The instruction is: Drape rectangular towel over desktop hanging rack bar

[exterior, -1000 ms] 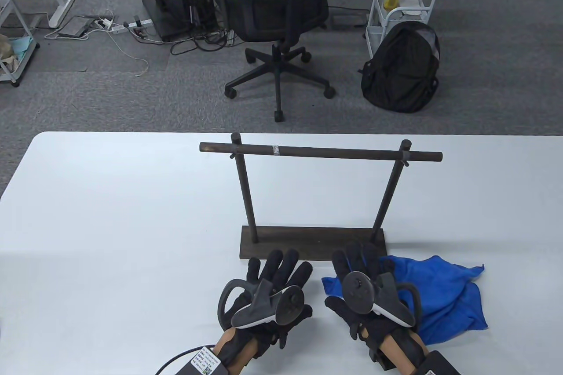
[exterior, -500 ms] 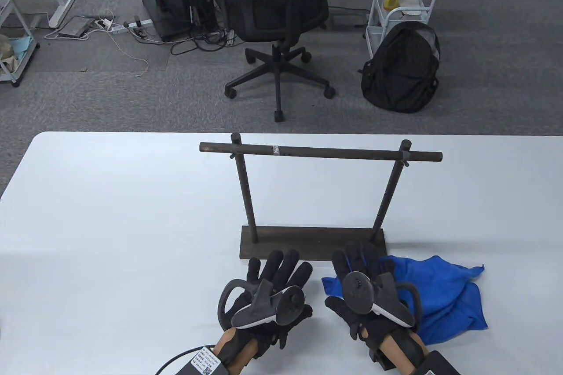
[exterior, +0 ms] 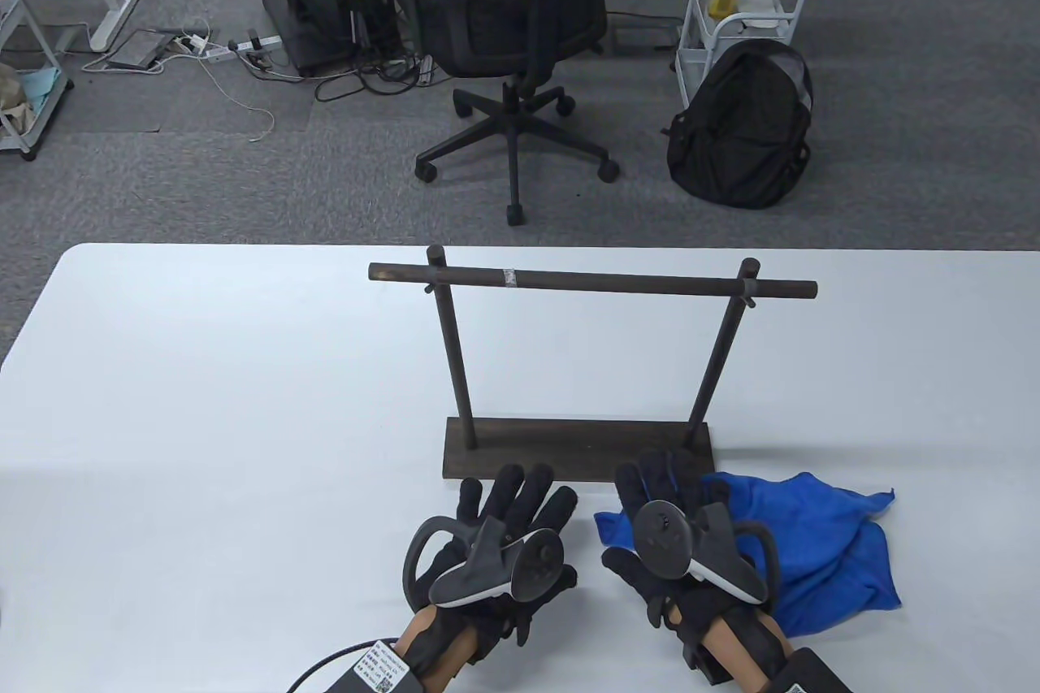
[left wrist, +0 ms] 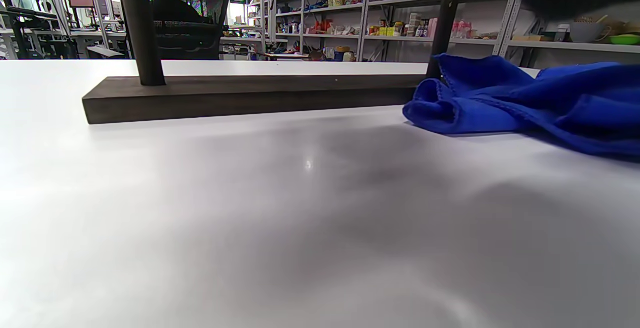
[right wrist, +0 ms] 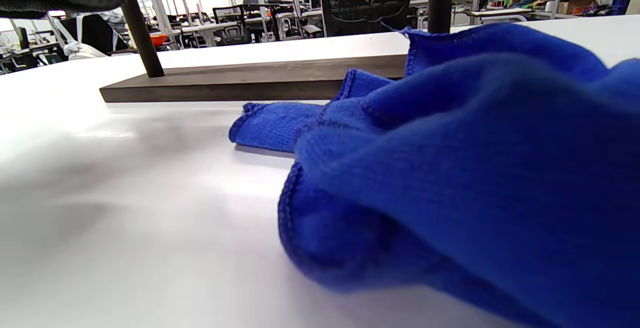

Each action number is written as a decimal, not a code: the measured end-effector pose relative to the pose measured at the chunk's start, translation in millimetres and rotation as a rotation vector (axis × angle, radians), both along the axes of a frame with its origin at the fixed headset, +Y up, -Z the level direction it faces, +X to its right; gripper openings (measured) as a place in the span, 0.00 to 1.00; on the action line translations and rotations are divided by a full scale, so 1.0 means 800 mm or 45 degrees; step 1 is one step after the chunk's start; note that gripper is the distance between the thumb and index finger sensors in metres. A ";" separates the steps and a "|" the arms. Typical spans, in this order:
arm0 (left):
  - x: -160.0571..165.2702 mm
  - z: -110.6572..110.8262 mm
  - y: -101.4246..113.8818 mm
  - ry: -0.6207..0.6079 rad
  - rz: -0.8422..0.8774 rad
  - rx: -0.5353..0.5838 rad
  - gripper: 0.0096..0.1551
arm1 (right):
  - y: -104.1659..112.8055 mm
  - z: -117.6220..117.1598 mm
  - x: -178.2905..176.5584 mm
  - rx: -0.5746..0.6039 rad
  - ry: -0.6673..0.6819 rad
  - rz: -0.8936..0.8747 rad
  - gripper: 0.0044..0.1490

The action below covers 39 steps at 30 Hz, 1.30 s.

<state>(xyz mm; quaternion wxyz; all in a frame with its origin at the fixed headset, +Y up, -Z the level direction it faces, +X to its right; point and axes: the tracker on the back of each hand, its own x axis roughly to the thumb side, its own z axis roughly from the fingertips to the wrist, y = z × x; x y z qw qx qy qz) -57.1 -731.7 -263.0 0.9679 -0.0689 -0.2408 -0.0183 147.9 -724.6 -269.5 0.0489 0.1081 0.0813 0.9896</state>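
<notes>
The fingers (exterior: 520, 494) of the left hand (exterior: 487, 555) lie spread and flat, tips pointing to twelve o'clock, gripping nothing, on the bare white desk (exterior: 211, 417). The right hand (exterior: 682, 543) has its fingers (exterior: 662, 482) stretched out and slightly apart too, resting over the near-left part of the crumpled blue rectangular microfibre towel (exterior: 821, 547); whether they press into the cloth I cannot tell. Neither hand has lifted any of it.

The towel lies bunched on the desk, spreading away toward three o'clock of the right hand, its far edge just beside the right end of the rack's base. From the left wrist view it sits at two o'clock (left wrist: 525, 98).

At twelve o'clock of both hands stands the dark wooden desktop hanging rack (exterior: 578, 449), its flat base just beyond the fingertips, two posts rising to the round horizontal bar (exterior: 617, 285), which is bare.
</notes>
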 end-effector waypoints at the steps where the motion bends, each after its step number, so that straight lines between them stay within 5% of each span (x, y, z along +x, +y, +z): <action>1: 0.000 0.000 0.000 0.000 -0.001 0.000 0.49 | 0.000 -0.001 0.001 -0.007 -0.004 0.005 0.59; 15: -0.001 0.000 0.001 0.000 0.008 -0.004 0.49 | 0.020 -0.016 0.060 -0.124 -0.246 -0.054 0.59; 24: -0.003 -0.001 0.002 0.009 0.020 0.006 0.49 | 0.044 -0.052 0.187 -0.117 -0.659 -0.188 0.60; 33: -0.012 -0.006 0.005 0.038 0.040 0.023 0.49 | 0.015 -0.084 0.328 -0.066 -1.004 -0.237 0.60; 39: -0.011 -0.008 0.002 0.038 0.024 0.013 0.49 | -0.002 -0.082 0.354 -0.120 -1.065 -0.296 0.58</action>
